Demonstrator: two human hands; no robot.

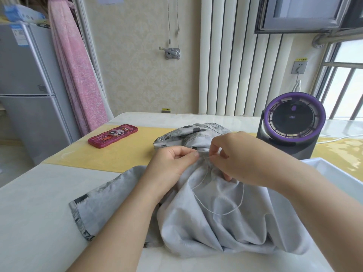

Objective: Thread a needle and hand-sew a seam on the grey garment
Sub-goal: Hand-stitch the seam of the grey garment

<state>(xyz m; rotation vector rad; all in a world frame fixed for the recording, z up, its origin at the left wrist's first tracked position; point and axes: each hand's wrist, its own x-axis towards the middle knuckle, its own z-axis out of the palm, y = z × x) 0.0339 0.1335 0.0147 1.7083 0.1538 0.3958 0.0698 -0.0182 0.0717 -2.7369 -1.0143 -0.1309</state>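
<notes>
On the counter (39, 203), left fingers (191, 157) pinch the grey garment (216, 222), right fingers (216, 154) pinch the needle (202, 151) beside them; better draw the thread (225, 213) gently.

You see a soft matt grey cloth garment (216, 222), thin white thread (222, 213), glossy table (39, 213), shiny plastic fan (293, 122)

- A silver fridge (29, 95) stands at the left edge, with a pink curtain (78, 75) beside it.
- A cream patterned wall (137, 65) fills the upper centre, with white vertical slats (231, 65) to its right.
- A barred window (341, 85) at the right edge is bright with daylight.
- A white table (39, 213) spans the lower frame.
</notes>
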